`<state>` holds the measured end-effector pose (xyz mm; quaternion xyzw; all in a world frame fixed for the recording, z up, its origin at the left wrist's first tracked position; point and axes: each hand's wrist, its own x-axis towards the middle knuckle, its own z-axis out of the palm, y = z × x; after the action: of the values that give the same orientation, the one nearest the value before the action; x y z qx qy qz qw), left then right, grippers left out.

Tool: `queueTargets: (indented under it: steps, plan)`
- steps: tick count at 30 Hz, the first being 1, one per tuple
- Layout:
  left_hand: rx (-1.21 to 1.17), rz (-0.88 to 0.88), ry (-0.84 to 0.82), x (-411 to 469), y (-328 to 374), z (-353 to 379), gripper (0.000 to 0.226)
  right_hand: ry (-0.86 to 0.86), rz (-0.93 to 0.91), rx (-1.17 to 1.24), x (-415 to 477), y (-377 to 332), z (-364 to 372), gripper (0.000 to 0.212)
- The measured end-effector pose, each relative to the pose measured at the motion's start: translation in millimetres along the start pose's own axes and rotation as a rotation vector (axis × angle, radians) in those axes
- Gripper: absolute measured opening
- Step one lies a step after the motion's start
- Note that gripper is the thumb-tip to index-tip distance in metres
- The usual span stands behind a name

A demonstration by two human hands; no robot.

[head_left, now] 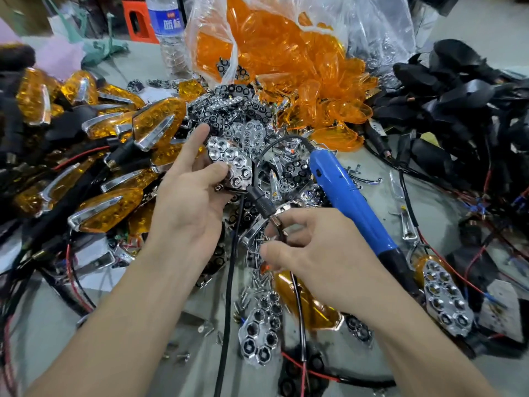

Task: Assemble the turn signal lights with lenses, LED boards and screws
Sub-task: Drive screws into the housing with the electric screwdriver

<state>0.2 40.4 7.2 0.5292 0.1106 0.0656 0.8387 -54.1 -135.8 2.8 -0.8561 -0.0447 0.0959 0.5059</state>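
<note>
Turn signal light point(232, 167) — chrome reflector face up — sits in your left hand point(186, 207): thumb and curled fingers grip it, index finger straight out. Your right hand point(323, 253) curls its fingertips around the threaded end of the light's black stem point(262, 203) — whether they actually pinch it, you cannot tell. The blue screwdriver point(352, 202) lies just beside.

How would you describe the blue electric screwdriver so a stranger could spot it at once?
Start at the clear plastic bag of orange lenses at the back. Just in front of it lies the blue electric screwdriver, slanting toward the lower right. Unlike the chrome parts around it, it is long and blue.
</note>
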Motion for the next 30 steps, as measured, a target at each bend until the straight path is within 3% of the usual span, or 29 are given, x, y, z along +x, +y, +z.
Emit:
queueTargets:
  steps: [5, 10, 15, 24, 30]
  plan:
    - [0.127, 0.07, -0.162, 2, 2, 1, 0.053, 0.086, 0.003, 0.061, 3, 8, -7, 0.032]
    - [0.267, 0.169, -0.256, 1, -1, -3, 0.056, 0.174, -0.026, 0.005, 8, 13, -7, 0.024]
    - [0.311, 0.199, -0.37, -4, 0, -2, 0.054, 0.203, -0.007, 0.128, 11, 17, -11, 0.005]
    - [0.354, 0.199, -0.373, -7, -4, 0, 0.052, 0.232, -0.032, 0.009, 8, 10, -11, 0.018]
    - [0.368, 0.18, -0.207, -7, -9, 4, 0.024, 0.203, -0.028, 0.03, 8, 12, -10, 0.017]
